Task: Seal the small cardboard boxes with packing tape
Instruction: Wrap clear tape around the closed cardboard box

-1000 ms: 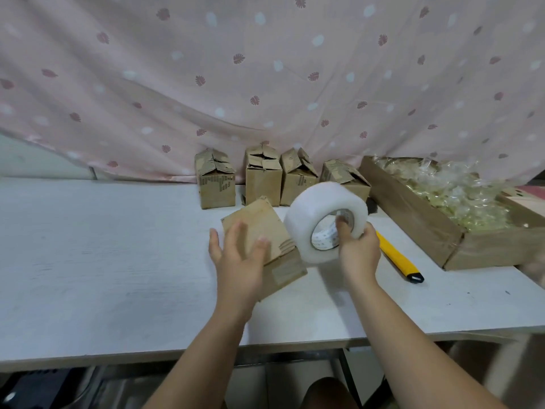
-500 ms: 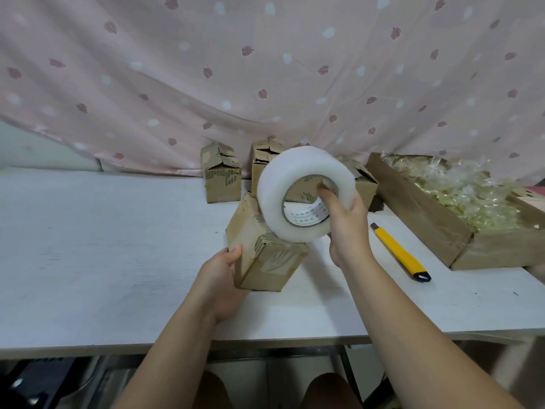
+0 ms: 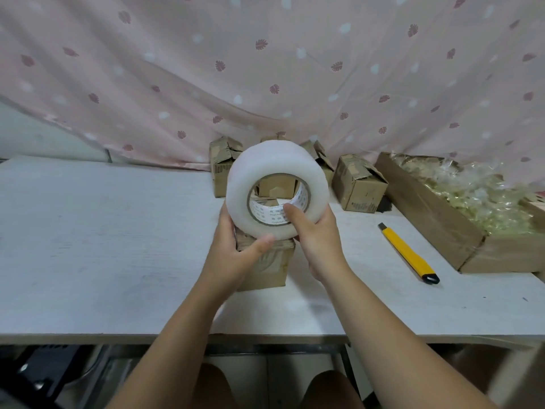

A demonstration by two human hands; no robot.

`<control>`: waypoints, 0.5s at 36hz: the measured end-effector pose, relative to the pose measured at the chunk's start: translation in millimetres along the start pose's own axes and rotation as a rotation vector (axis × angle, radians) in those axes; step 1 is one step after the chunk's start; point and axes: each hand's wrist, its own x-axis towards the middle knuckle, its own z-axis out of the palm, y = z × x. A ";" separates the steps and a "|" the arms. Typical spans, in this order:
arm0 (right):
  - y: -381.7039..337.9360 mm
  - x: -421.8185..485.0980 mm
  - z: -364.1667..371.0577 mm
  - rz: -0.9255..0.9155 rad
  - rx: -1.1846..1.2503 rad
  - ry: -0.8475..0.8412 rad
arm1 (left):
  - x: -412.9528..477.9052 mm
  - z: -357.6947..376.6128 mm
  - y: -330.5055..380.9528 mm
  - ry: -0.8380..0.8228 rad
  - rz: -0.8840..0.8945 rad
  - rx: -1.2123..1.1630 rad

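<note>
White tape roll (image 3: 275, 184) upright, core axis facing the camera.

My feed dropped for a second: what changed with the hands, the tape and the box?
The left hand left the side of the box and joined the right hand on the tape roll, thumb on its rim. The roll shifted to sit above the box, which now stands squarer on the table. The right hand's grip through the core, the yellow knife and the back-row boxes are unchanged.
</note>
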 end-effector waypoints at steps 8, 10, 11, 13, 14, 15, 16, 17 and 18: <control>-8.3 7.9 -7.4 0.003 -0.025 0.015 | 14.9 -9.1 -6.3 -0.030 0.006 0.416; -11.6 8.7 -9.3 0.003 0.001 0.009 | 13.8 -9.0 -5.5 -0.045 -0.003 0.417; -13.0 9.1 -10.1 0.008 0.011 0.012 | 13.7 -9.1 -5.1 -0.048 -0.006 0.421; -15.3 10.3 -13.1 0.016 0.021 0.040 | 13.9 -9.8 -5.7 -0.064 -0.002 0.434; -16.0 11.7 -15.4 0.014 0.022 0.064 | 14.1 -10.4 -6.7 -0.077 0.004 0.439; -16.4 13.4 -18.5 0.009 0.019 0.089 | 14.1 -11.0 -7.2 -0.089 0.005 0.444; -16.9 15.0 -21.8 0.005 0.014 0.113 | 14.1 -11.4 -7.7 -0.099 0.004 0.451; -17.0 16.7 -25.5 0.000 0.007 0.134 | 13.5 -11.4 -7.1 -0.104 0.003 0.467; -17.1 18.1 -29.5 -0.004 0.001 0.151 | 12.9 -11.1 -6.4 -0.106 -0.001 0.487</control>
